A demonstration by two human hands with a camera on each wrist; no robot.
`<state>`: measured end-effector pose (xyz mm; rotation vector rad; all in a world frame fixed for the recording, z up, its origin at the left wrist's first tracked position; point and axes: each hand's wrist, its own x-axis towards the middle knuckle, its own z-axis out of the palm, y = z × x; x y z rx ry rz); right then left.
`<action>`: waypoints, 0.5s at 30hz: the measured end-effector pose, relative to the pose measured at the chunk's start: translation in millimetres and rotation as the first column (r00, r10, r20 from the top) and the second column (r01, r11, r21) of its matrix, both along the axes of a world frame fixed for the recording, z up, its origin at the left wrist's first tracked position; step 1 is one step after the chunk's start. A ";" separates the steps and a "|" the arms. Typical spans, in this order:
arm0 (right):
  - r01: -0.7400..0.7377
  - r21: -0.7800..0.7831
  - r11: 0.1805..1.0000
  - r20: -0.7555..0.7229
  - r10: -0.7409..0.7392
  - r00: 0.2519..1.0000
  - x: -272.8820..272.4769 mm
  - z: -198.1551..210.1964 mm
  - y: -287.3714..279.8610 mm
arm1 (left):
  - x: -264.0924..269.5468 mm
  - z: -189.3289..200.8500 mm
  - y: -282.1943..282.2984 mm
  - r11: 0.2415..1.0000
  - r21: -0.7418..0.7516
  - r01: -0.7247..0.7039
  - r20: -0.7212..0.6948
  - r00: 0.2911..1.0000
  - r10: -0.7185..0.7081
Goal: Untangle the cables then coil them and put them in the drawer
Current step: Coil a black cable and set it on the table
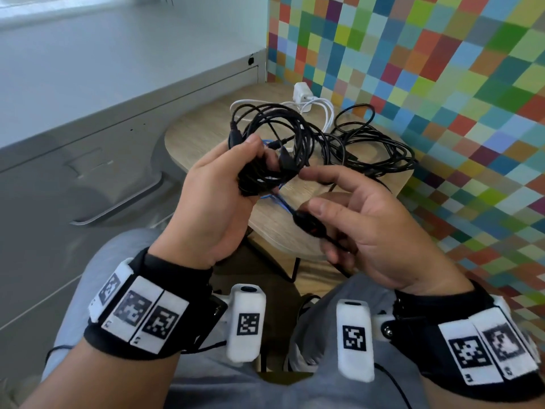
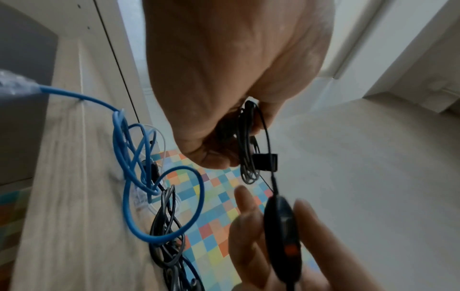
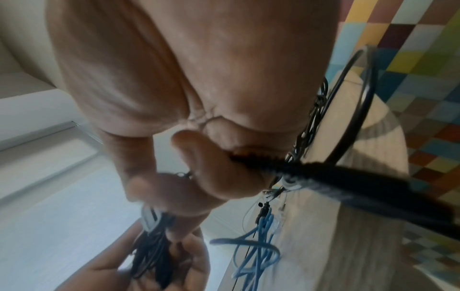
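Head view: two hands, left (image 1: 212, 199) and right (image 1: 365, 228), grip one black cable (image 1: 265, 175).

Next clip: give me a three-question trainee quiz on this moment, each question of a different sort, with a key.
1. True or false: the left hand holds a bundle of black cable above the wooden table.
2. Multiple choice: what does the right hand pinch? A) the blue cable B) the black inline controller C) the white charger
3. Fill in: the white charger lies at the table's far edge, next to the ______ wall.

Key: 1 true; 2 B; 3 multicoloured checkered.
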<state>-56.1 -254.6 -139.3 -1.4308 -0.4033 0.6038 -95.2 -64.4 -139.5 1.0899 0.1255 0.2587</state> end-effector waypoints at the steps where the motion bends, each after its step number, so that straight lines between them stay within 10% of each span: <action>1: 0.004 -0.017 1.000 0.023 -0.004 1.000 1.4 0.4 -1.8 | 1.8 -0.7 3.2 1.000 -0.009 -0.016 0.002 1.000 0.016; 15: 0.271 -0.181 0.945 0.428 -0.173 0.887 14.9 -6.3 -12.8 | 5.1 6.7 13.6 0.933 -0.314 -0.174 0.018 0.982 0.189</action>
